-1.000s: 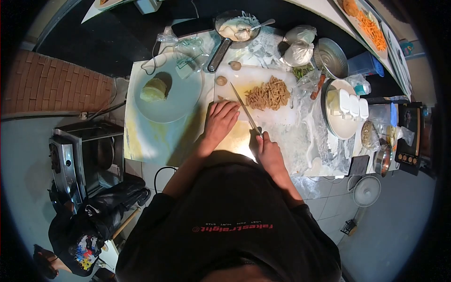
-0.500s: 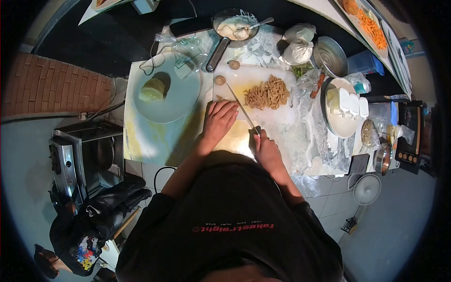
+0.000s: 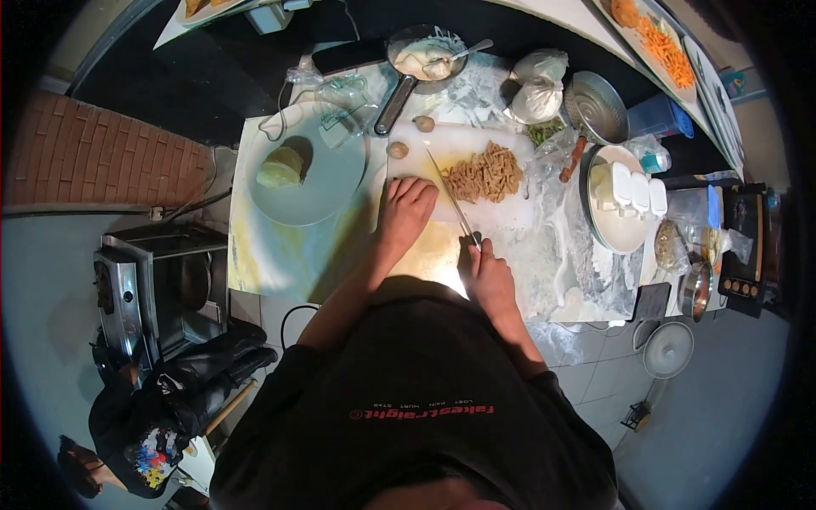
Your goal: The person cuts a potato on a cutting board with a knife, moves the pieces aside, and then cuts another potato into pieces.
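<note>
The bare right hand (image 3: 493, 277) is gripping a long, dark-handled metal knife (image 3: 460, 212), which is slanting over a white rectangular cutting board (image 3: 506, 214) beside a heap of brown chopped strips (image 3: 486, 174). The bare left hand (image 3: 409, 212) is curling over the board's left side; whether it is gripping anything, I cannot tell.

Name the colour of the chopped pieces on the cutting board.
The chopped pieces are light brown; the head view, the only one, shows it.
</note>
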`<control>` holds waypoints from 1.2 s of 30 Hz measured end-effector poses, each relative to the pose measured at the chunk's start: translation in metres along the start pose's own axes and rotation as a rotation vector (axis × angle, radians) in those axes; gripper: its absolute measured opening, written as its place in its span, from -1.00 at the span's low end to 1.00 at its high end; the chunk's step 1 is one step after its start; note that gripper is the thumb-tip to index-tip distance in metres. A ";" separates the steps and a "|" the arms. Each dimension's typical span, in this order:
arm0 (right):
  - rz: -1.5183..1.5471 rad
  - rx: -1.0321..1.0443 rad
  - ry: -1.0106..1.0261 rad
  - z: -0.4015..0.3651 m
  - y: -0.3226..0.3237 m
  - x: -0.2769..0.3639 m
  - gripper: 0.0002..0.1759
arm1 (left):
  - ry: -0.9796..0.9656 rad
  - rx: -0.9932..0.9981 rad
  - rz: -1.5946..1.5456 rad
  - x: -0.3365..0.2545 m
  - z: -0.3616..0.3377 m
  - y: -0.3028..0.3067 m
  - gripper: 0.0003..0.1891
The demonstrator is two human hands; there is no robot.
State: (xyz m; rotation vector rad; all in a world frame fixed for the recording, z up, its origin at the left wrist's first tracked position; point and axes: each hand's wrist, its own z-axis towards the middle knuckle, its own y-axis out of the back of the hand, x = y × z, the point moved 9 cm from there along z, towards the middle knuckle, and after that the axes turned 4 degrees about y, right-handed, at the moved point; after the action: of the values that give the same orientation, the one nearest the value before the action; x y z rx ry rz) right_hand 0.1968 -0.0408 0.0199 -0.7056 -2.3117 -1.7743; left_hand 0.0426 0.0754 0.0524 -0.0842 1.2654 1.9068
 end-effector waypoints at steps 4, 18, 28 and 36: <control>0.086 -0.011 0.011 -0.006 0.007 0.002 -0.58 | 0.150 0.044 -0.155 0.011 0.002 -0.008 -0.87; 0.270 0.090 0.051 -0.008 -0.011 -0.003 -0.55 | 0.388 -0.090 0.021 0.061 -0.019 0.031 -0.75; 0.353 0.128 0.003 -0.012 -0.010 0.003 -0.54 | 0.250 -0.032 -0.131 0.029 -0.014 0.008 -0.81; 0.389 0.050 0.060 -0.016 -0.012 0.014 -0.56 | 0.278 -0.036 -0.180 0.027 -0.018 0.005 -0.79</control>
State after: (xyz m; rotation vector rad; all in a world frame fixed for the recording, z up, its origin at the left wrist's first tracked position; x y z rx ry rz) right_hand 0.1764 -0.0539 0.0195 -0.9976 -2.0016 -1.5347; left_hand 0.0154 0.0767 0.0350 -0.4808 1.3554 1.8047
